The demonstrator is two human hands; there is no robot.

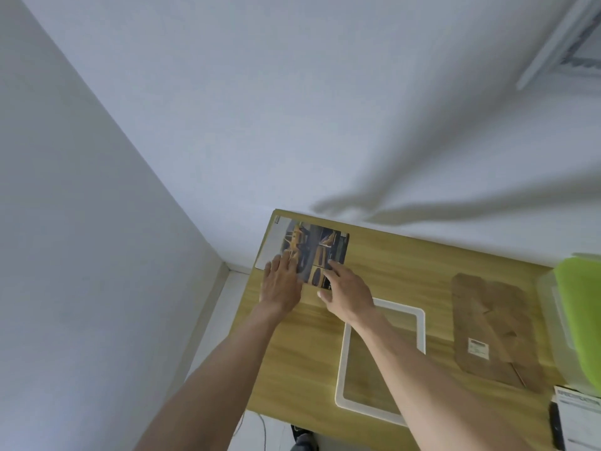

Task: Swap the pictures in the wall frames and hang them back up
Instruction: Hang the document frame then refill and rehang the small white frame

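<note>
A colourful picture sheet (320, 249) lies near the far left corner of the wooden table (406, 265), on top of a white sheet (271, 247). My left hand (282, 283) rests flat on the picture's left part, fingers straight. My right hand (346, 292) touches the picture's near right edge with its fingertips, thumb out on the table. An empty white picture frame (341, 362) lies flat on the table under my right forearm. A brown backing board (497, 330) with a white label lies to the right of it.
A clear plastic box with a green lid (579, 314) stands at the table's right edge. Printed papers (579, 418) and a dark object lie at the near right corner. A white frame (566, 40) hangs on the wall at top right. White walls meet at the left.
</note>
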